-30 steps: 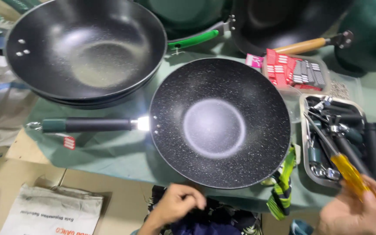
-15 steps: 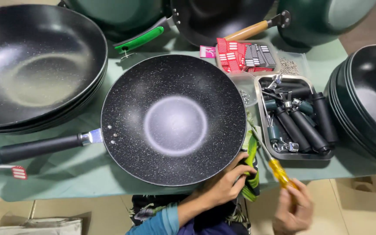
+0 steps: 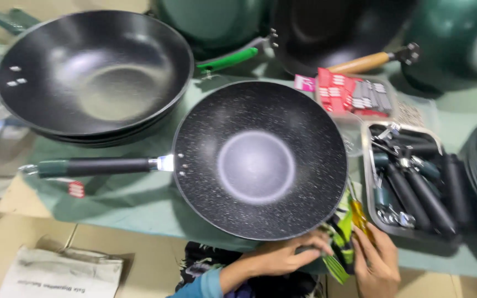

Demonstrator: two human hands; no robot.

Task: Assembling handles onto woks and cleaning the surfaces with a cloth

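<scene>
Both my hands meet just below the speckled wok's [image 3: 258, 160] near rim: my left hand [image 3: 291, 255] and right hand [image 3: 376, 259] pinch the green-and-yellow packet [image 3: 342, 243], fingers closed on it.

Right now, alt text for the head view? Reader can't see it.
Two bare hands, left hand and right hand, meet at the near rim of a speckled black wok on a green-covered table, around a green-and-yellow item. A tray of dark handles sits right; stacked black woks sit left.
</scene>
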